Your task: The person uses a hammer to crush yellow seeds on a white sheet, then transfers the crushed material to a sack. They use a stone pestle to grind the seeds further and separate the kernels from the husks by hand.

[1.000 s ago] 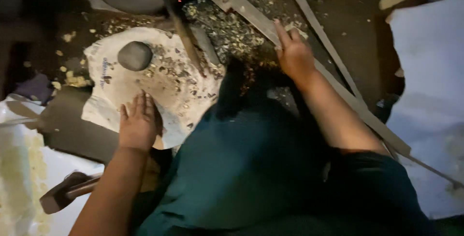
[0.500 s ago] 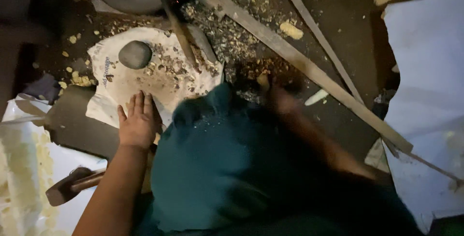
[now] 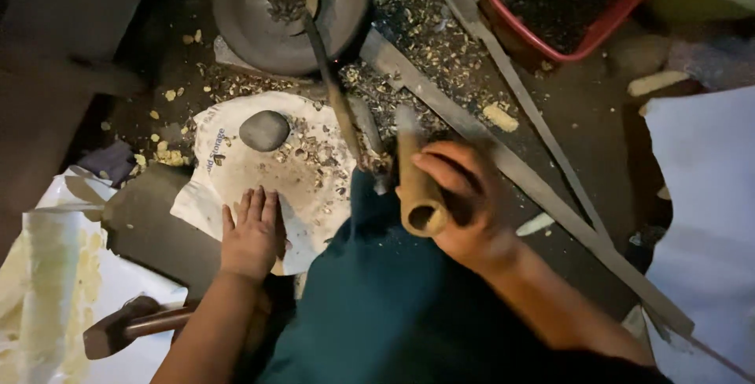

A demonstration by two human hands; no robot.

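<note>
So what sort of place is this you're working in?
Probably a ground-level outdoor or shed work spot for cracking nuts or seeds: broken shells litter the dirt, a smooth stone sits on a white sack, and a hammer lies nearby.

A matt, tan tube [image 3: 419, 187] that looks like bamboo or wood; a smooth grey stone [image 3: 264, 130] on crumpled white sacking [image 3: 228, 183]; a glossy red plastic tub [image 3: 570, 6].

One grey stone [image 3: 264, 130], one brown tube [image 3: 418, 187], one hammer [image 3: 130, 326], one red tub [image 3: 574, 2], one round metal pan [image 3: 252, 22], two long flat wood strips [image 3: 503, 160], two hands [image 3: 252, 238]
</note>
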